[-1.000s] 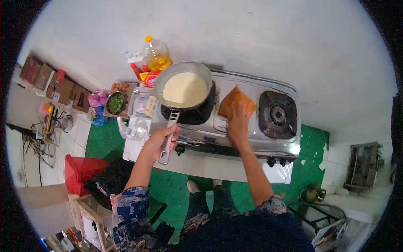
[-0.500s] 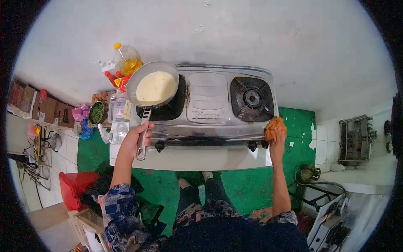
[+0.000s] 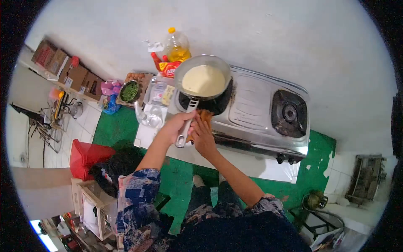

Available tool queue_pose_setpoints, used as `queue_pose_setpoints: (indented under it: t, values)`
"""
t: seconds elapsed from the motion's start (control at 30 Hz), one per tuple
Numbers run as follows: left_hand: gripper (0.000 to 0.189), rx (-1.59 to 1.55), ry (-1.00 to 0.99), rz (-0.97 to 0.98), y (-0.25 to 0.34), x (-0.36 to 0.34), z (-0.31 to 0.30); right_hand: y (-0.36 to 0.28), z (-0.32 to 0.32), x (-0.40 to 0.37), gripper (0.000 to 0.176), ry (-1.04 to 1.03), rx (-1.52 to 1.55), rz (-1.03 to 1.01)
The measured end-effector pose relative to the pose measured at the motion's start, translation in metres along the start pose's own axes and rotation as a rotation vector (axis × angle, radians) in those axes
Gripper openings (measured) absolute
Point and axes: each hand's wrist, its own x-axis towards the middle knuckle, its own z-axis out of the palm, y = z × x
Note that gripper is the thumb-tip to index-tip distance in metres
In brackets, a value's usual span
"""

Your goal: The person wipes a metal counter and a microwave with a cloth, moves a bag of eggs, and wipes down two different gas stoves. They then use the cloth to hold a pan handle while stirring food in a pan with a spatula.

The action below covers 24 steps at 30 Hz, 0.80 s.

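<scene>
A frying pan point(image 3: 180, 74) with pale yellow batter point(image 3: 204, 80) spread inside is over the left burner of the gas stove point(image 3: 252, 101). My left hand point(image 3: 178, 126) is closed around the pan's metal handle point(image 3: 183, 136). Just right of the handle, my right hand point(image 3: 203, 139) presses an orange-brown cloth point(image 3: 205, 116) against the stove's front left part. Its fingers lie over the cloth and partly hide it. The right burner point(image 3: 289, 111) has nothing on it.
Left of the stove are an oil bottle point(image 3: 178, 48), a red packet point(image 3: 168, 69), a bowl of chopped greens point(image 3: 129, 91), eggs point(image 3: 135, 77) and a plastic container point(image 3: 158, 92). A red object point(image 3: 86, 159) is on the left, and a gas cylinder point(image 3: 315, 200) on the right.
My right hand has moved left with the cloth, from the stove's right front corner to beside the pan handle. My left hand still holds the handle. The view has shifted and tilted.
</scene>
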Motion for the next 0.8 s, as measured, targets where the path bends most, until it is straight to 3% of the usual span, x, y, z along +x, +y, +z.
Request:
queue_pose_setpoints:
  t: [0.07,0.1,0.13,0.33,0.37,0.43,0.5,0.57,0.67,0.8]
  values:
    - [0.025,-0.001,-0.010,0.020,-0.002,0.001,0.001,-0.007,0.031,0.025,0.042,0.029,0.560,0.060]
    - [0.023,-0.001,0.024,-0.010,-0.003,0.004,0.000,-0.006,0.068,0.029,0.021,0.006,1.231,0.398]
    - [0.023,-0.007,0.033,-0.002,-0.003,0.005,-0.001,-0.009,0.069,0.034,0.021,-0.003,1.236,0.388]
    - [0.022,-0.042,-0.045,-0.015,-0.007,0.010,-0.006,-0.005,0.004,0.038,0.040,-0.433,0.370,0.010]
    - [0.022,-0.039,-0.059,-0.017,-0.006,0.008,-0.003,0.005,-0.004,0.026,0.040,-0.429,0.358,0.019]
    - [0.022,-0.020,0.037,-0.026,-0.003,0.003,0.003,0.025,-0.031,-0.010,0.048,-0.197,0.048,-0.301]
    - [0.022,-0.068,-0.029,-0.034,0.000,-0.001,0.004,0.050,-0.080,-0.045,0.054,-0.380,-0.242,-0.252]
    - [0.023,-0.130,-0.080,-0.023,-0.004,0.002,0.000,0.083,-0.109,-0.078,0.060,-0.429,-0.130,-0.016]
    - [0.023,-0.098,-0.046,0.016,-0.002,-0.003,0.004,0.123,-0.137,-0.070,0.063,-0.354,-0.245,0.160]
    - [0.017,0.032,0.004,0.009,-0.002,0.000,0.008,0.165,-0.117,-0.007,0.067,-0.292,-0.339,0.245]
